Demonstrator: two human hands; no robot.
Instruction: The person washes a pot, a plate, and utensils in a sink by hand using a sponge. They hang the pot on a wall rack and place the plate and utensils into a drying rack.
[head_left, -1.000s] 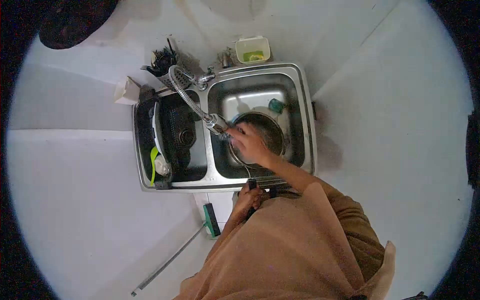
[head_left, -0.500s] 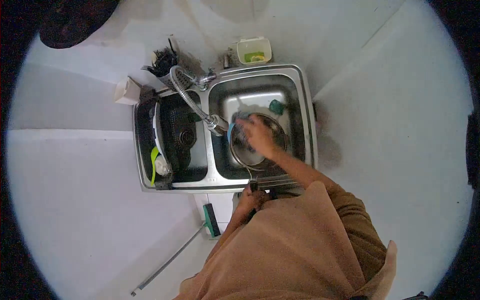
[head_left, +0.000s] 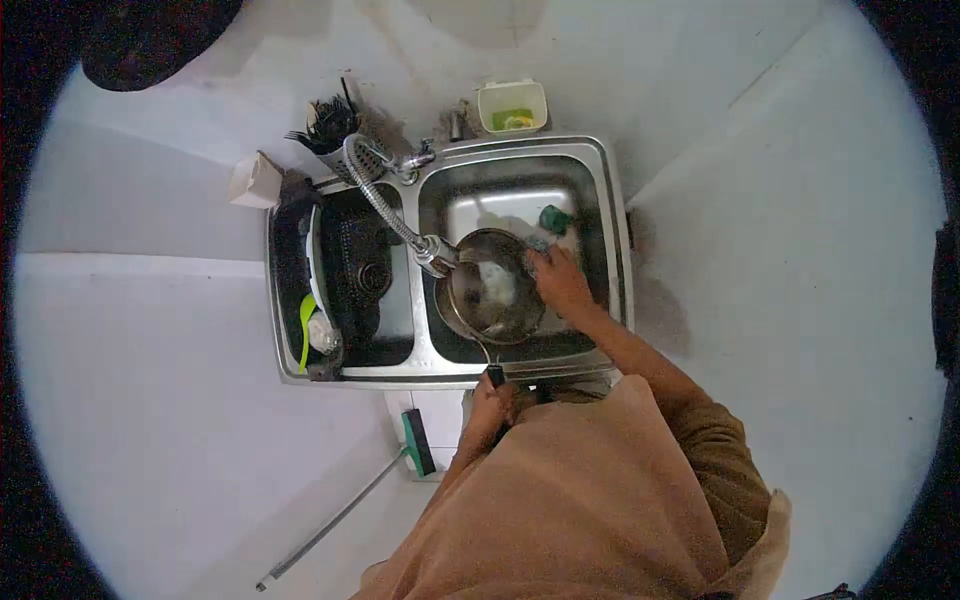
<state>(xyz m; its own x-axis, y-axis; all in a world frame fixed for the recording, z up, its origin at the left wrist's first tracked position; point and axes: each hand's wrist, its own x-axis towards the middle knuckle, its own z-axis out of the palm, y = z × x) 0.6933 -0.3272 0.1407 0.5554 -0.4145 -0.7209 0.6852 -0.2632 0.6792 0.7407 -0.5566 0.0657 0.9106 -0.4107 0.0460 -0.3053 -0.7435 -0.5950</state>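
Observation:
A round metal frying pan (head_left: 463,300) rests in the right basin of the steel sink, its inside dark with a pale shine in the middle. My left hand (head_left: 490,402) is closed round the pan's black handle at the front edge of the sink. Just past the pan's right rim is my right hand (head_left: 563,284), fingers closed on a greyish scrubber (head_left: 537,244) that shows only in part. Behind that scrubber lies a dark green sponge (head_left: 555,220) on the basin floor. The faucet head (head_left: 436,256) hangs over the pan's left rim.
The left basin (head_left: 395,325) holds a dark rack with a plate on edge and a lime-green utensil (head_left: 306,325). Behind the sink stand a cutlery holder (head_left: 340,155) and a white container (head_left: 512,97). A green-headed brush (head_left: 418,443) leans at the lower left.
My right hand has moved from over the pan to its right side, with the scrubber. The pan has shifted slightly left, its handle still in my left hand.

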